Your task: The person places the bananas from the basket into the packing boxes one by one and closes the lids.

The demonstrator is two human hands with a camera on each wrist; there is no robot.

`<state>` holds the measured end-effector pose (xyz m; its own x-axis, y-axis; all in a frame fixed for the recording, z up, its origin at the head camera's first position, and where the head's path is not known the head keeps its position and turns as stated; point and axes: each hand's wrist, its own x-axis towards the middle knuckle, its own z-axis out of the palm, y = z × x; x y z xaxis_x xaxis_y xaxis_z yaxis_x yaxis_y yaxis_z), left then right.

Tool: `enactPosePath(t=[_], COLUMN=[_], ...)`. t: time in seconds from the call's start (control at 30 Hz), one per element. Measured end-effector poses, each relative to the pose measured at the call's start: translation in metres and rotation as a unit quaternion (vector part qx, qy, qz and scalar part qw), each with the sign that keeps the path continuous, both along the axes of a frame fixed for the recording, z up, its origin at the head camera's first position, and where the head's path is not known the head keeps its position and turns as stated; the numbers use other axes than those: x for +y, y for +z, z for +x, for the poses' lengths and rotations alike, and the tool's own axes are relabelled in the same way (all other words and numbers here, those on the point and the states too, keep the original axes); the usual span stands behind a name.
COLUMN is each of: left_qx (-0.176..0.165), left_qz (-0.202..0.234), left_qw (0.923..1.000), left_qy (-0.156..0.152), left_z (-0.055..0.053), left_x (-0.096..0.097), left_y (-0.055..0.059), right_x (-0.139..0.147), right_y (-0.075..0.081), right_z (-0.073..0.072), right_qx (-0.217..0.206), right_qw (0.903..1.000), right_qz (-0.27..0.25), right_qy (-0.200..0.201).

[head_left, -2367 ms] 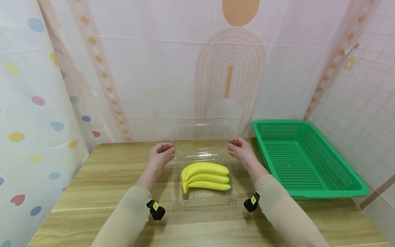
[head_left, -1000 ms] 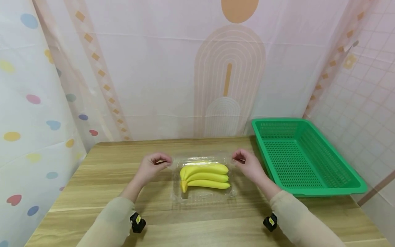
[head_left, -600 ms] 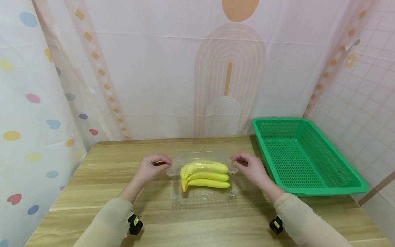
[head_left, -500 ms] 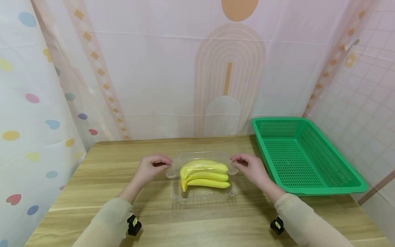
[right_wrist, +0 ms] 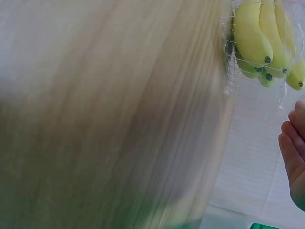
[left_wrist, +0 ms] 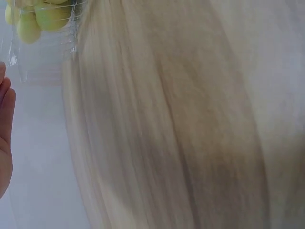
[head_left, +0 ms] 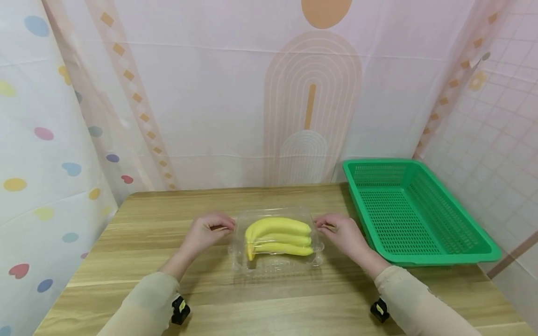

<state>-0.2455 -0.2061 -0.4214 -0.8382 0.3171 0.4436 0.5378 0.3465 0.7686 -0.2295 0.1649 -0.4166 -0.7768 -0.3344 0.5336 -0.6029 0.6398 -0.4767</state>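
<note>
A bunch of yellow bananas (head_left: 280,227) lies in a clear plastic clamshell container (head_left: 275,268) at the middle of the table. Its hinged lid (head_left: 269,213) slopes forward over the fruit, and its front edge hovers a little above the base. My left hand (head_left: 209,229) pinches the lid's left side between thumb and fingers. On the opposite side my right hand (head_left: 342,234) pinches the right edge. Both wrist views show part of the bananas through the plastic, with only a few fingers at the frame border; the pinch itself is out of sight there.
A green perforated plastic basket (head_left: 414,224) stands at the right of the wooden table (head_left: 277,312). Patterned curtains (head_left: 210,102) hang behind the table and along both sides.
The lid, upright at first, has swung forward and down over the bananas. Both hands have moved with it, lower and toward me. The base and basket have stayed in place.
</note>
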Motion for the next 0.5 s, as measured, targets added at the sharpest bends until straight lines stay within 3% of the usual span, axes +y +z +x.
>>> enactPosePath(t=[0.5], left_qx=[0.079], left_qz=[-0.085], left_qw=[0.9932], left_qy=[0.012], left_z=[0.0039], left_x=[0.0013], left_y=[-0.001], right_x=[0.0011], right_y=[-0.0065], right_z=[-0.0014], right_qx=[0.064], right_qw=[0.9963], right_qz=[0.054], right_qy=[0.021])
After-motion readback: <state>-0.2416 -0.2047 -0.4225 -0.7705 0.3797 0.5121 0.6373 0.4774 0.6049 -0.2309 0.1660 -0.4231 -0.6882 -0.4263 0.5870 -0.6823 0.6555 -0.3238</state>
